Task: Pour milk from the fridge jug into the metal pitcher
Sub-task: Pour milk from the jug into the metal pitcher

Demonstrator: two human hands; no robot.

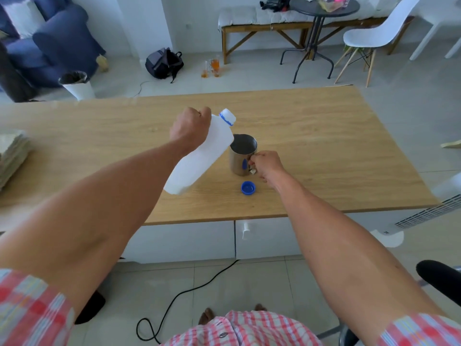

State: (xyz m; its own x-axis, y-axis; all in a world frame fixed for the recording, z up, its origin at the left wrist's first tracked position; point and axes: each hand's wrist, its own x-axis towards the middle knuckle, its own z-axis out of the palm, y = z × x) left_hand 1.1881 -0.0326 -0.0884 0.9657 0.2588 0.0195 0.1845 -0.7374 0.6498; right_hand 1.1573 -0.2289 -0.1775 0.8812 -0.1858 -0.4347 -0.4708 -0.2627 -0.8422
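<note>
Left hand (190,126) gripped tilted jug (199,158) | right hand (265,164) pinched pitcher (242,156) handle on desk (324,146) | cap (248,188) off | I judged: tip slowly, spout over rim.

- Left hand (190,127): arm stretched forward, fist closed around the jug (199,156), lifted and tilted.
- Right hand (267,164): arm extended, lower, fingers curled at the pitcher (242,156) handle.

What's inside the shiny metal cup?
The pitcher looks dark and grey inside, with no white milk showing. The tilted jug hides part of its rim, so the near left side cannot be seen.
</note>
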